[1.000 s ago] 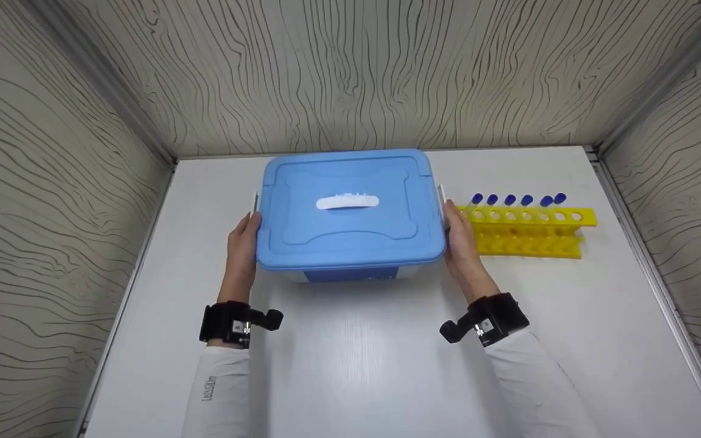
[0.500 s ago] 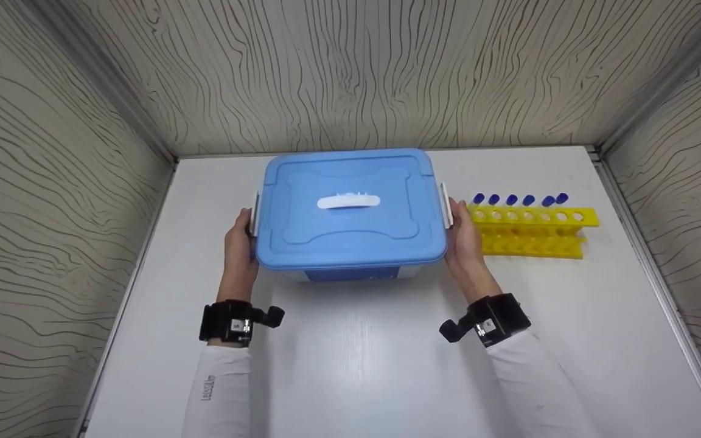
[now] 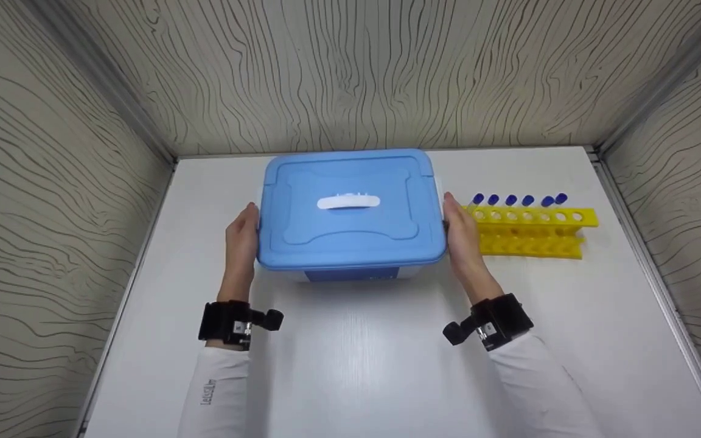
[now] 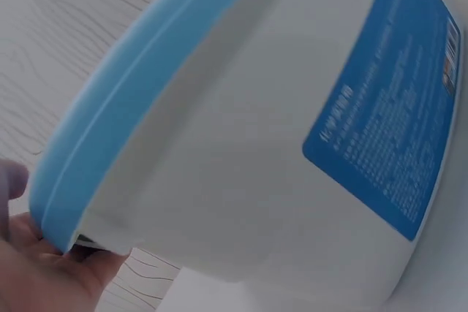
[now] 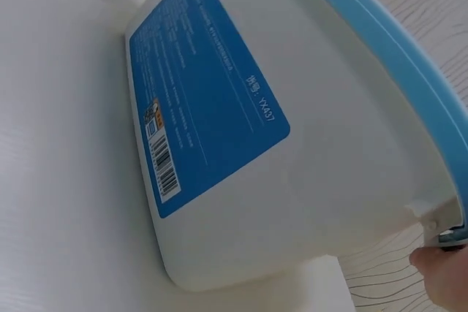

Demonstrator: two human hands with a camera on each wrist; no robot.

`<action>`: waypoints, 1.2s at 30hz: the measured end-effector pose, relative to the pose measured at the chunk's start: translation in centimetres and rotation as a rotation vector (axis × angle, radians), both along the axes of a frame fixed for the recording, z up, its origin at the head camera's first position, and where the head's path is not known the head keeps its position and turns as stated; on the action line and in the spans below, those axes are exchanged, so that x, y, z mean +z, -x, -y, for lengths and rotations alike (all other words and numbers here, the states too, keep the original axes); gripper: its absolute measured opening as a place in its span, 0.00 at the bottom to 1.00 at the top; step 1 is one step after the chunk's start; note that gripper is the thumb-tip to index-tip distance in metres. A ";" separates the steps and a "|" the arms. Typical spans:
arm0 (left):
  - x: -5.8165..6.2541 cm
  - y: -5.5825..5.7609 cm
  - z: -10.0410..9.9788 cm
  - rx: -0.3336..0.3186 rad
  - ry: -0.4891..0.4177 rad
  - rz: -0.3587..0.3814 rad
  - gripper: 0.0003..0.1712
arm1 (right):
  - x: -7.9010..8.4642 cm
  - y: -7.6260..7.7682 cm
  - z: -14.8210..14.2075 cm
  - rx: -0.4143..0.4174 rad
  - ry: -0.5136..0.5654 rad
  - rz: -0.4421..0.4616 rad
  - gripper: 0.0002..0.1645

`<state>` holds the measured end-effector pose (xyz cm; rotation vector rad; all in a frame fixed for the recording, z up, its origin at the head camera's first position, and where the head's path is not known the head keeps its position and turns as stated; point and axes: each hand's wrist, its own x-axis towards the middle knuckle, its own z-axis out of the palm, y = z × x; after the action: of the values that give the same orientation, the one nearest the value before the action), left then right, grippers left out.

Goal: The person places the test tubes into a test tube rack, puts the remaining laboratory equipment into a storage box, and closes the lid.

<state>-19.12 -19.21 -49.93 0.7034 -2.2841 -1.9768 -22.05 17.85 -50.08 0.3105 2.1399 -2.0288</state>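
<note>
A storage box with a light blue lid (image 3: 350, 231) stands upright on the white table, its lid seated on the rim. A white carry handle (image 3: 348, 201) lies on top of the lid. My left hand (image 3: 242, 243) grips the box's left side at the rim; the left wrist view shows the thumb outside and fingers (image 4: 80, 272) under the lid edge. On the opposite side my right hand (image 3: 463, 237) holds the right end, a fingertip (image 5: 439, 268) beneath the rim by a white latch hinge (image 5: 435, 224). Both side latches are mostly hidden by the hands.
Just right of my right hand stands a yellow test tube rack (image 3: 530, 231). Several clear tubes with blue caps (image 3: 511, 199) line its back edge. Wood-grain panels (image 3: 350, 73) enclose the white table (image 3: 350, 365) at the back and sides.
The white side latches showed tilted outward half a second ago; now the hands cover them and sit closer against the box's sides. The box and rack have stayed in place.
</note>
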 end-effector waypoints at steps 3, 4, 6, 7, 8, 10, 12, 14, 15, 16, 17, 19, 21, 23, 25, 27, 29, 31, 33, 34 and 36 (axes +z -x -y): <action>-0.2 0.0 -0.2 -0.048 0.097 -0.006 0.37 | 0.0 -0.1 0.2 0.041 -0.137 -0.020 0.38; -0.3 0.0 -0.3 -0.069 0.131 -0.013 0.38 | -0.1 -0.1 0.2 0.053 -0.164 -0.026 0.39; -0.5 -0.2 -0.3 -0.097 0.200 -0.019 0.40 | -0.2 -0.1 0.2 0.071 -0.194 -0.028 0.41; -0.6 -0.3 -0.4 -0.105 0.227 -0.023 0.41 | -0.3 -0.1 0.2 0.077 -0.204 -0.029 0.42; -0.7 -0.4 -0.4 -0.111 0.252 -0.025 0.42 | -0.3 -0.1 0.2 0.080 -0.212 -0.024 0.42; -1.0 -0.5 -0.5 -0.111 0.283 -0.025 0.44 | -0.4 -0.1 0.2 0.082 -0.221 -0.016 0.44; -1.1 -0.6 -0.6 -0.103 0.284 -0.025 0.45 | -0.5 -0.1 0.2 0.078 -0.222 -0.010 0.45; -1.2 -0.6 -0.6 -0.094 0.278 -0.027 0.45 | -0.6 0.0 0.2 0.071 -0.213 -0.008 0.45; -1.1 -0.6 -0.6 -0.092 0.278 -0.029 0.45 | -0.7 0.0 0.3 0.069 -0.210 -0.012 0.45; -1.2 -0.6 -0.6 -0.091 0.277 -0.031 0.45 | -0.7 0.0 0.3 0.068 -0.209 -0.015 0.45; -1.1 -0.7 -0.6 -0.091 0.279 -0.034 0.44 | -0.8 0.0 0.3 0.067 -0.209 -0.019 0.45; -1.0 -0.8 -0.6 -0.095 0.288 -0.042 0.43 | -0.9 -0.1 0.4 0.071 -0.214 -0.037 0.45; -1.0 -0.9 -0.5 -0.104 0.291 -0.064 0.42 | -1.0 -0.2 0.5 0.085 -0.224 -0.085 0.43; -0.9 -1.0 -0.5 -0.118 0.302 -0.089 0.41 | -1.1 -0.2 0.6 0.102 -0.244 -0.130 0.42; -0.9 -1.1 -0.4 -0.133 0.323 -0.105 0.40 | -1.0 -0.2 0.7 0.124 -0.271 -0.161 0.41; -0.8 -1.1 -0.5 -0.145 0.355 -0.107 0.39 | -0.9 -0.2 0.8 0.140 -0.291 -0.169 0.39; -0.8 -1.0 -0.6 -0.148 0.380 -0.103 0.39 | -0.8 -0.1 0.8 0.153 -0.314 -0.159 0.39; -0.8 -0.9 -0.7 -0.147 0.388 -0.098 0.39 | -0.7 0.0 0.7 0.165 -0.327 -0.152 0.39; -0.9 -0.8 -0.8 -0.143 0.383 -0.095 0.40 | -0.8 0.1 0.5 0.177 -0.345 -0.143 0.39; -0.9 -0.7 -0.8 -0.141 0.378 -0.094 0.40 | -0.8 0.1 0.4 0.185 -0.356 -0.139 0.40; -0.9 -0.7 -0.7 -0.145 0.377 -0.089 0.40 | -0.9 0.0 0.2 0.196 -0.388 -0.129 0.41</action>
<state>-18.47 -18.51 -50.81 0.4168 -2.6071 -1.5151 -22.06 17.66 -50.97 0.0152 2.5258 -1.5614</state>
